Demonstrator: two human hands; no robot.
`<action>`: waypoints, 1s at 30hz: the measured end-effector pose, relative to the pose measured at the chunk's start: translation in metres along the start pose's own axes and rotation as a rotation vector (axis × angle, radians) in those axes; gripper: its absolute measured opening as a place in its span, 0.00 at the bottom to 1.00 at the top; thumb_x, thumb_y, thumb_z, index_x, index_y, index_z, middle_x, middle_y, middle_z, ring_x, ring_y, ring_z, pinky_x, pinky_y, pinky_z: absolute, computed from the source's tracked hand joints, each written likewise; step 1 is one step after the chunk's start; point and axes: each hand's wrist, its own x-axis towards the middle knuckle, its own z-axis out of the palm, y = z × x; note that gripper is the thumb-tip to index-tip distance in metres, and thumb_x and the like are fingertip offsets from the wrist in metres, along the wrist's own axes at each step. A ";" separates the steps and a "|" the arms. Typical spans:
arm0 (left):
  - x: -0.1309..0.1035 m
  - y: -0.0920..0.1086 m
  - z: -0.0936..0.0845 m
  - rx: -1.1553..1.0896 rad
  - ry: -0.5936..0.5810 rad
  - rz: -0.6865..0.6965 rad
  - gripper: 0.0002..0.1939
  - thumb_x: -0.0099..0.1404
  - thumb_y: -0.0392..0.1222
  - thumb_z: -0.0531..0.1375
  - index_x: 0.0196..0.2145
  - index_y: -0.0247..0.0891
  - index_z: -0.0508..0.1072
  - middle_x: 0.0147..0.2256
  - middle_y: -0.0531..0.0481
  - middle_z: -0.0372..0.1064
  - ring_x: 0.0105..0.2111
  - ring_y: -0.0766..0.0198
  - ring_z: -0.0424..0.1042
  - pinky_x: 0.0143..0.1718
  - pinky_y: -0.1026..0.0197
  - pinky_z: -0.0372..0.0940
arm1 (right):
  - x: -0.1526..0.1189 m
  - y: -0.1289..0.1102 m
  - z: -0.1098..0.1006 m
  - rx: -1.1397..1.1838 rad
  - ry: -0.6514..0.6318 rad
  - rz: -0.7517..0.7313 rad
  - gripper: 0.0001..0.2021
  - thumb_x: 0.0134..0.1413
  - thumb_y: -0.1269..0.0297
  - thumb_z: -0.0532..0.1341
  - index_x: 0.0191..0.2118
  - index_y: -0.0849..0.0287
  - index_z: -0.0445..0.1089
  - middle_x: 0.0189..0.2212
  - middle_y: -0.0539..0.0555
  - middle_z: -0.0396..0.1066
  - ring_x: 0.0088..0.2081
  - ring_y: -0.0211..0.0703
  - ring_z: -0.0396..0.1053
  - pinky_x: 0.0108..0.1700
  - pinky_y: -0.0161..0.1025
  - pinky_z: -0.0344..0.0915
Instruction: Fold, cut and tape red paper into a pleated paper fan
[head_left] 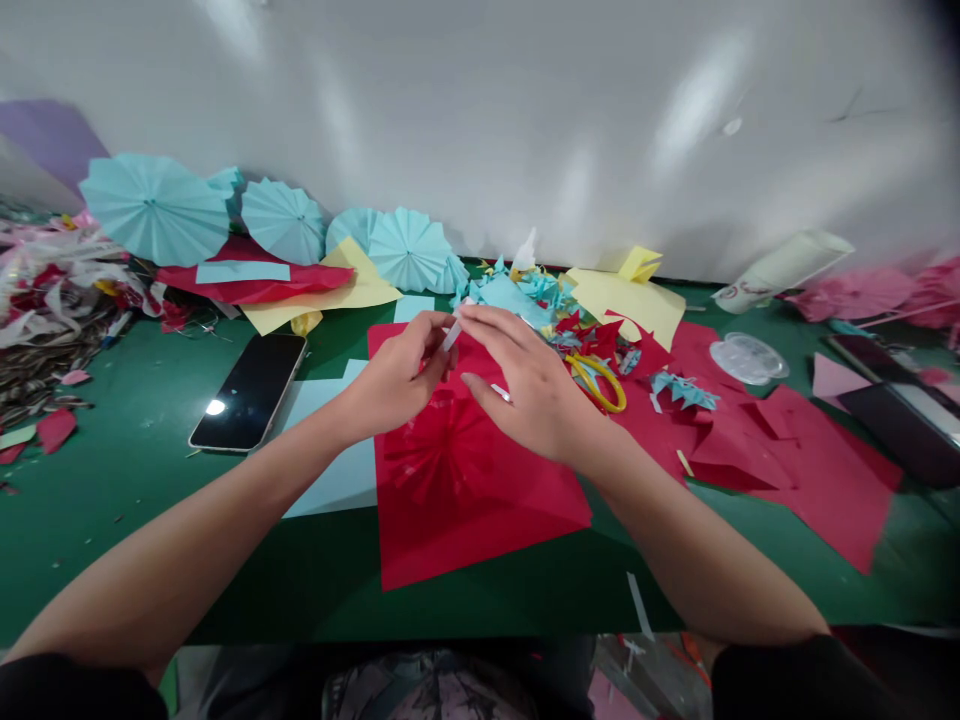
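The left hand's (401,372) grip is closed on a small white strip (453,332); the right hand's (529,380) is open, thumb spread, fingertips at the strip's upper end. Beneath lies red paper (480,530) on the green worktop (315,580). Left is a smartphone (249,392); right, yellow-handled scissors (616,392); behind, light-blue pleated paper rosettes (409,250).

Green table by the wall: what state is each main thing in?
Left hand, pinching a small whitish strip
Right hand, fingertips near the strip
Phone, face up, screen dark
Blue fans, spread open
Red sheet, under the hands
Yellow-handled scissors, blades hidden
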 end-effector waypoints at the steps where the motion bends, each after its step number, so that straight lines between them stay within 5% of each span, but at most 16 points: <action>1: 0.000 0.001 0.000 0.007 -0.005 0.012 0.13 0.64 0.33 0.49 0.47 0.34 0.58 0.33 0.47 0.68 0.33 0.66 0.69 0.32 0.63 0.64 | 0.000 0.001 0.000 -0.001 0.008 -0.002 0.21 0.56 0.71 0.52 0.55 0.69 0.58 0.56 0.65 0.59 0.60 0.46 0.55 0.61 0.47 0.55; 12: -0.001 0.005 -0.002 0.057 0.054 -0.012 0.16 0.62 0.30 0.50 0.49 0.35 0.63 0.38 0.46 0.73 0.39 0.63 0.73 0.39 0.63 0.66 | -0.001 0.000 -0.001 0.033 0.024 -0.036 0.11 0.57 0.70 0.51 0.44 0.61 0.68 0.56 0.62 0.60 0.59 0.47 0.56 0.58 0.50 0.58; 21: -0.003 0.009 0.000 0.005 0.009 0.022 0.13 0.61 0.30 0.50 0.45 0.35 0.64 0.42 0.44 0.72 0.42 0.62 0.72 0.40 0.63 0.68 | 0.001 0.006 0.000 0.046 0.177 0.115 0.16 0.55 0.69 0.54 0.50 0.59 0.62 0.51 0.62 0.65 0.55 0.49 0.61 0.51 0.50 0.66; 30: -0.008 0.019 -0.001 0.140 0.010 0.083 0.10 0.60 0.32 0.52 0.41 0.36 0.62 0.32 0.50 0.71 0.31 0.66 0.71 0.31 0.65 0.65 | 0.001 0.005 0.002 0.032 0.216 0.144 0.17 0.55 0.66 0.56 0.51 0.58 0.63 0.51 0.59 0.66 0.54 0.49 0.63 0.49 0.49 0.66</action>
